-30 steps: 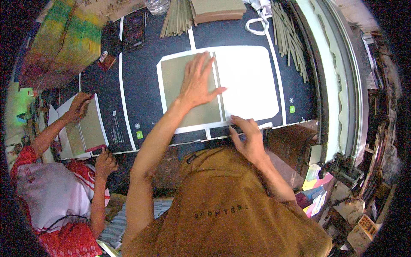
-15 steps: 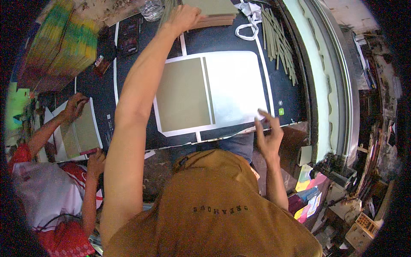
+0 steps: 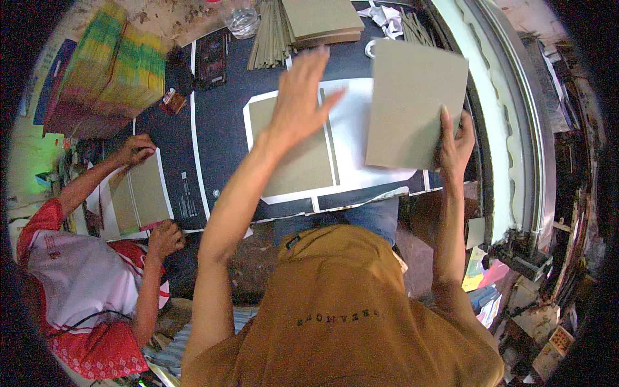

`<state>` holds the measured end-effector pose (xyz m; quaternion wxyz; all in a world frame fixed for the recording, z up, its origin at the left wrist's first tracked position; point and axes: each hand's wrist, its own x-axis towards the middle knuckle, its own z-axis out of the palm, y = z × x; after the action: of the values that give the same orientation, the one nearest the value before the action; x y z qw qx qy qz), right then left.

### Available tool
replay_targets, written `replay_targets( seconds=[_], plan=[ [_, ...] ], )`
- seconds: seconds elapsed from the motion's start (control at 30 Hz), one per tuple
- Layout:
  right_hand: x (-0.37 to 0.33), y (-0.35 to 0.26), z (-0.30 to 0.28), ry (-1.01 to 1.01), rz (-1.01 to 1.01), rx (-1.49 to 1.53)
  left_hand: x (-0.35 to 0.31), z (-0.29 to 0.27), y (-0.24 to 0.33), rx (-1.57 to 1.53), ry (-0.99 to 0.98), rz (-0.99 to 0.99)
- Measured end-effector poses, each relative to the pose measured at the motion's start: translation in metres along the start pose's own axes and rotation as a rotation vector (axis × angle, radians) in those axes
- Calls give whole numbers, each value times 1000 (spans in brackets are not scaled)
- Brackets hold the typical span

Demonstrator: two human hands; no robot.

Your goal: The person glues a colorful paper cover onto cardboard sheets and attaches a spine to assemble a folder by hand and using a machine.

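The held board (image 3: 416,97) hides most of the right part of the white sheet (image 3: 351,129) and part of the loose strips (image 3: 419,29) near the counter's far right corner. The left hand (image 3: 296,106) and forearm cover part of the laid board (image 3: 293,168); the hand is motion-blurred, and contact with that board cannot be confirmed. The fingers of the right hand (image 3: 456,145) are partly concealed behind the held board.

Left hand: palm down above the sheet, fingers directed toward the far edge of the counter (image 3: 235,116), thumb spread to the right; grip apart, holding nothing. Its forearm crosses the near edge.

Right hand: raised near the counter's right end, forearm close to vertical in the view. Grip clamped on the held board at its lower right side, thumb on the visible face. The board is lifted, tilted slightly.

The sheet lies toward the near edge, with the laid board on its left part and a narrow strip (image 3: 330,148) alongside. A stack of boards (image 3: 322,16) sits at the far edge.

Markings: a row of small dark letters crosses the brown garment (image 3: 335,284), indistinct. White printed marks (image 3: 188,205) on the counter, close to the near edge, are too small to read.
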<state>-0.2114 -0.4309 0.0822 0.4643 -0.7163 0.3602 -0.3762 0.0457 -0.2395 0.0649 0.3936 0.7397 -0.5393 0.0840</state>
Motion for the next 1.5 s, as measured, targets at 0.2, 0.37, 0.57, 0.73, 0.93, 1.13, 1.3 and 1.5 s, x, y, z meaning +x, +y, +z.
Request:
replay_targets(
  seconds=[0.2, 0.37, 0.57, 0.73, 0.93, 1.13, 1.3, 1.5],
  plan=[
    [-33, 65, -30, 19, 265, 70, -96, 35, -6, 286, -449, -5],
    [-39, 70, -22, 16, 298, 110, -105, 44, -11, 311, -502, -43],
    [-30, 71, -6, 11, 284, 124, -105, 44, -12, 308, -496, -48],
    [-27, 71, -1, -10, 310, 36, -104, 41, -11, 284, -485, -45],
    [-20, 80, 9, -52, 125, -144, -100, 43, -8, 219, -458, -62],
    [-19, 62, 43, -143, 92, -342, -109, 49, 17, 190, -444, -83],
    [-18, 64, 49, -132, 97, -432, -111, 52, 24, 199, -463, -86],
    [-18, 59, 52, -153, 105, -495, -114, 53, 22, 218, -473, -98]
  ],
)
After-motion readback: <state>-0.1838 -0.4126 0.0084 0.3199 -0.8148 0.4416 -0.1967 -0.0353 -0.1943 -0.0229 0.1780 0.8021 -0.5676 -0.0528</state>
